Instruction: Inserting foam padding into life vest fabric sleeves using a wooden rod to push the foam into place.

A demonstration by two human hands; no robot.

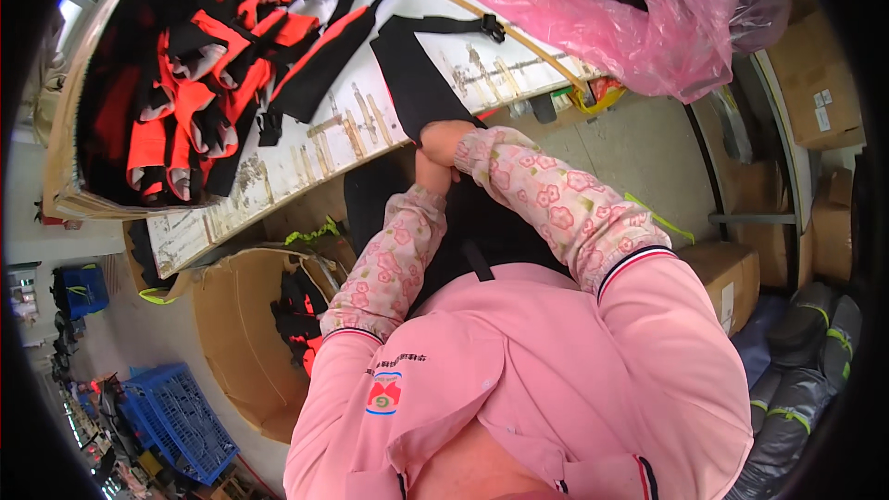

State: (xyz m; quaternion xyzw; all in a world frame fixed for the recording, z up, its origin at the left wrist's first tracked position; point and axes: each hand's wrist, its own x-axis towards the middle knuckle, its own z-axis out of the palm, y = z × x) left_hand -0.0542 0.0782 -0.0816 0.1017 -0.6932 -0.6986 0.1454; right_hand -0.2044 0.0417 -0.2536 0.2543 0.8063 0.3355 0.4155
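Note:
At the table's near edge, my right hand (pixel 445 142) is closed on the lower end of a wide black fabric strap (pixel 414 74). This strap lies across the white tabletop and has red showing along its edge. A narrow webbing with a black buckle (pixel 493 28) runs from its far end. My left hand (pixel 431 173) is right below the right one, close against it, under the table's edge. Its fingers are mostly hidden. To the left, a pile of black and orange-red fabric straps (pixel 218 83) spills from a cardboard box (pixel 69 143) onto the table.
A wooden stick (pixel 514 35) lies on the worn white table (pixel 347 125). Pink plastic sheeting (pixel 639 46) covers its right part. A large open carton (pixel 245 343) stands below left, near blue crates (pixel 181 417). Cartons (pixel 815 83) and wrapped dark bundles (pixel 787 398) are at the right.

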